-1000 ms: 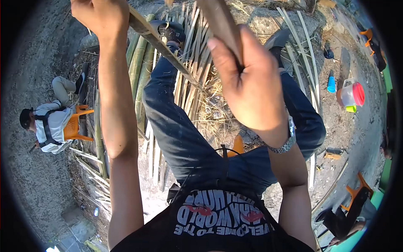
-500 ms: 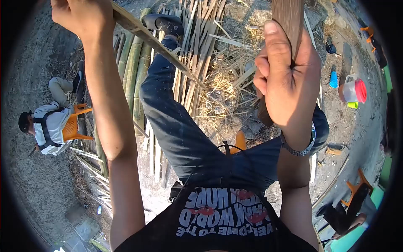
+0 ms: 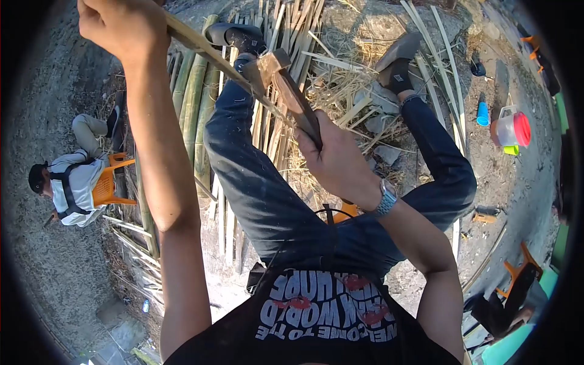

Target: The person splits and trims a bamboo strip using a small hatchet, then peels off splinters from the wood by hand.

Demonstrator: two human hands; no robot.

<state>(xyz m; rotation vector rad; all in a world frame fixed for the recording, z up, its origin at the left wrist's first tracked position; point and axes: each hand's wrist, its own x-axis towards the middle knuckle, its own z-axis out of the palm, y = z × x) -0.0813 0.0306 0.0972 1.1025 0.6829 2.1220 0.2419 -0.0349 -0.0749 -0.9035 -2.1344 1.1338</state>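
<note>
At the upper left, my left hand (image 3: pixel 125 27) is closed around a long bamboo strip (image 3: pixel 210 56), which slants down to the right. My right hand (image 3: pixel 340 159), wearing a metal watch at the wrist, grips the brown handle of what looks like a hatchet (image 3: pixel 298 100). The hatchet's head lies against or just over the strip, partly behind it; whether they touch I cannot tell. Below them, split bamboo slats (image 3: pixel 307 36) and pale shavings lie on the ground between my legs.
Thick green bamboo poles (image 3: pixel 198 115) lie left of my leg. A person (image 3: pixel 79 176) sits on an orange chair (image 3: pixel 112 182) at far left. On the right are a blue cup (image 3: pixel 483 114), a red-lidded clear jug (image 3: pixel 511 129) and another orange chair (image 3: pixel 520 267).
My right hand has swung the hatchet down and leftward from the upper right to the bamboo strip. The left hand and its strip have shifted only slightly.
</note>
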